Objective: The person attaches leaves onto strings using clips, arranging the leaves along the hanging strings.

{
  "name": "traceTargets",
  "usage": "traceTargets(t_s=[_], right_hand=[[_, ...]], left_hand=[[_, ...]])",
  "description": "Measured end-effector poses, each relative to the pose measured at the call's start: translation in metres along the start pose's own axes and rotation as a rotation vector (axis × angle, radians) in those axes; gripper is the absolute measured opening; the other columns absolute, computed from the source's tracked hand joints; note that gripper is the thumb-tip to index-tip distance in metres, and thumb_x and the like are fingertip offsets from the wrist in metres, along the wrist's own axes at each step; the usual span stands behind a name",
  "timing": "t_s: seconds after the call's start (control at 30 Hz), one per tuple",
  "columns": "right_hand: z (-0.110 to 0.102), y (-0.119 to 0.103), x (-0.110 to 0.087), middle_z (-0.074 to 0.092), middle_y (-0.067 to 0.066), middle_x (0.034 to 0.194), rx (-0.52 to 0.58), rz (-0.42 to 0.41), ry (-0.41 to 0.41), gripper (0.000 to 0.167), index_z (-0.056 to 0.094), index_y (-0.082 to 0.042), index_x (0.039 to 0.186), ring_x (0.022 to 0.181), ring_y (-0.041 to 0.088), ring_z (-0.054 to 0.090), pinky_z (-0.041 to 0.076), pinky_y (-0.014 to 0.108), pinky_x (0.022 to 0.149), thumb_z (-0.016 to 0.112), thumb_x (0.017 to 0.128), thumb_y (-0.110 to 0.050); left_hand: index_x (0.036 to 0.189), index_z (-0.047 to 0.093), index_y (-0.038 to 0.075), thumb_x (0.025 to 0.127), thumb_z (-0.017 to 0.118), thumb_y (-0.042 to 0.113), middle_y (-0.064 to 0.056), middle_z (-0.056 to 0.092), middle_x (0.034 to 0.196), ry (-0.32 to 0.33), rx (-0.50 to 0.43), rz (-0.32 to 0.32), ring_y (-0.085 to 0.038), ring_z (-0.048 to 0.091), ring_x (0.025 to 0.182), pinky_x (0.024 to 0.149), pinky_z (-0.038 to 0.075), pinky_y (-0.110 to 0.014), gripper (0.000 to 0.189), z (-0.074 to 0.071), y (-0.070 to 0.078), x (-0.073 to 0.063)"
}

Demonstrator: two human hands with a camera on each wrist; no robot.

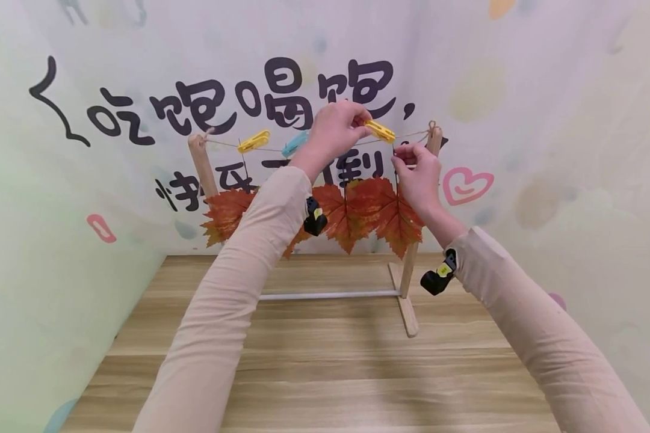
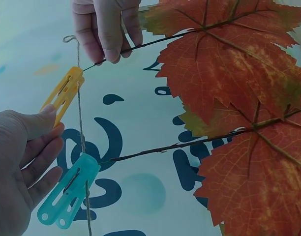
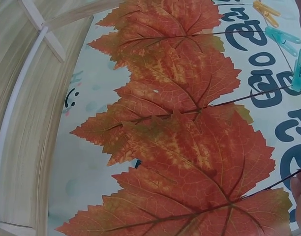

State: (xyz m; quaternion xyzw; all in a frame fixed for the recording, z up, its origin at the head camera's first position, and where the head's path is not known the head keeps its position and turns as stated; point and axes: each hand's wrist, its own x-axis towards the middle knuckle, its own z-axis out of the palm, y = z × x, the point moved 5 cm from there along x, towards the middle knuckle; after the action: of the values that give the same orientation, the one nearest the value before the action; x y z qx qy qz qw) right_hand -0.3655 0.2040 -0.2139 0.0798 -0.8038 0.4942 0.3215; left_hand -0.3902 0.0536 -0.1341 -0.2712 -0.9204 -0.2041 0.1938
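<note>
My left hand [image 1: 338, 129] pinches a yellow clothespin [image 1: 380, 131] between thumb and fingers at the twine's right part. The pin's tip meets the stem end of the rightmost red-orange maple leaf [image 1: 398, 216]. Just below, my right hand [image 1: 419, 177] pinches that leaf's dark stem. The left wrist view shows the yellow clothespin [image 2: 67, 93] over the twine, with a teal clothespin [image 2: 72, 189] holding another leaf stem beside it. Only the right hand's fingers [image 3: 300, 196] enter the right wrist view, at the stem of the nearest leaf [image 3: 204, 182].
Twine [image 1: 222, 143] runs between two wooden posts [image 1: 203, 165] joined low by a white rod [image 1: 330, 295]. More leaves hang from another yellow clothespin [image 1: 254, 141] and teal ones [image 3: 283, 39]. The stand is on a wood-grain table [image 1: 325, 361] before a printed wall cloth [image 1: 520, 90].
</note>
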Motion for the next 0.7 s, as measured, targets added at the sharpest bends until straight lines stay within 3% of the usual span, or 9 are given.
traceTargets(t_s=[0.7], right_hand=[[-0.001, -0.0003, -0.0001, 0.062, 0.015, 0.097, -0.006, -0.022, 0.019, 0.02, 0.061, 0.002, 0.103, 0.085, 0.02, 0.058, 0.05, 0.023, 0.078, 0.058, 0.088, -0.01]], left_hand=[[0.108, 0.065, 0.013, 0.089, 0.058, 0.028, -0.001, 0.064, 0.097, 0.015, 0.044, -0.001, -0.013, 0.054, 0.084, 0.074, 0.043, -0.024, 0.025, 0.0053, 0.0027, 0.0029]])
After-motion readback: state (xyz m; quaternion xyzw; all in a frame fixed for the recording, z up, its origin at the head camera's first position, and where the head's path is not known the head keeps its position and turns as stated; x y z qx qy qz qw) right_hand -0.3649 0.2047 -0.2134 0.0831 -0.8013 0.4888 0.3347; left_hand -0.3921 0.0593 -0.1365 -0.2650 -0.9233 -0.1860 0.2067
